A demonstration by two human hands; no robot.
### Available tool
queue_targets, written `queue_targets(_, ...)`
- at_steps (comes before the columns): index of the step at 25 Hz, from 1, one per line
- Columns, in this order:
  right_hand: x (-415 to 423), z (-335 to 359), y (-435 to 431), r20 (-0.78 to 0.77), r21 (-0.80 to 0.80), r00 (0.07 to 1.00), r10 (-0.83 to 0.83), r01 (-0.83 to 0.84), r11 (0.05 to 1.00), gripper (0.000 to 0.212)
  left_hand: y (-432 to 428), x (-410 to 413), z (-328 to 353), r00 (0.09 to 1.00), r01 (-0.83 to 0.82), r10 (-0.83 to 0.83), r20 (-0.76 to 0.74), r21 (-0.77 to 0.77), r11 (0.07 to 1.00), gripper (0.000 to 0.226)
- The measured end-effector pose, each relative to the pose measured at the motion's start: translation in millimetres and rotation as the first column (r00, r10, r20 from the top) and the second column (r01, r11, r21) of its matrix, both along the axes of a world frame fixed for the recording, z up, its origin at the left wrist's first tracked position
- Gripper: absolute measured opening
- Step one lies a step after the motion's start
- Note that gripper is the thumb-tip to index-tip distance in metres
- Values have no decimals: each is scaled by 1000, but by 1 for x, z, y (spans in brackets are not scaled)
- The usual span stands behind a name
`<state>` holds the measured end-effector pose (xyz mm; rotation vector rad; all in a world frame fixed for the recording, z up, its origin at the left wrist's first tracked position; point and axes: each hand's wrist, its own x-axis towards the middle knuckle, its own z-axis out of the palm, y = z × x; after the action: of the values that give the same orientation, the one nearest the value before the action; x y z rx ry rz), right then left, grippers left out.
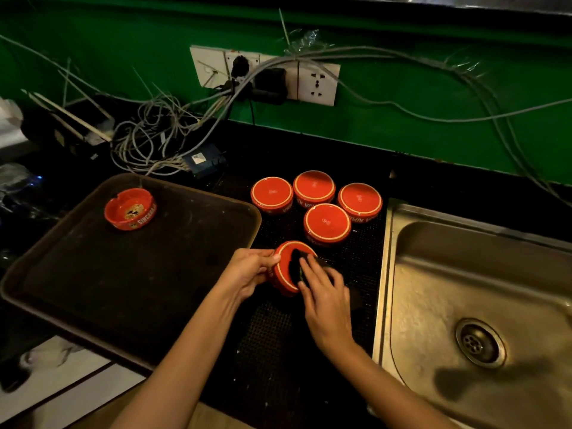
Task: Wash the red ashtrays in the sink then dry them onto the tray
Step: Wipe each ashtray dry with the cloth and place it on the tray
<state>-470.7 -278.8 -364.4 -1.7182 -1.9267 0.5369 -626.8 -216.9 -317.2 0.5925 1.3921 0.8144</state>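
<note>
My left hand [247, 270] grips a red ashtray [283, 274] by its rim, tilted on edge above the black mat. My right hand [325, 295] presses a dark cloth [295, 264] against the ashtray's underside. Several more red ashtrays sit upside down on the mat beyond it, the nearest [327, 223] just behind my hands. One red ashtray [130, 209] stands upright at the far left of the dark tray [93, 289]. The steel sink [483, 305] lies to the right.
A tangle of grey cables [154, 140] and a small blue box [204, 161] lie behind the tray under a wall socket panel [266, 75]. The black mesh mat [272, 342] runs between tray and sink. The sink drain [479, 343] is uncovered.
</note>
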Motion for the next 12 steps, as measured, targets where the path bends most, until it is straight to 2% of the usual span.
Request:
queue_targets(2, -13, 2, -13, 10, 38, 1000, 28, -28, 999, 51, 1, -2, -3, 1000, -6, 6, 6, -5, 1000, 31)
queue_targets(6, -20, 7, 8, 155, 71, 984, 89, -101, 992, 50, -1, -6, -5, 999, 7, -7, 50, -5, 1000, 28)
queue_targets(9, -13, 5, 26, 80, -23, 990, 113, -111, 994, 49, -3, -15, -10, 994, 24, -23, 103, -11, 1000, 30)
queue_targets(12, -12, 11, 32, 13, -49, 994, 104, -104, 993, 47, -4, -20, -13, 992, 90, -89, 85, -9, 996, 34)
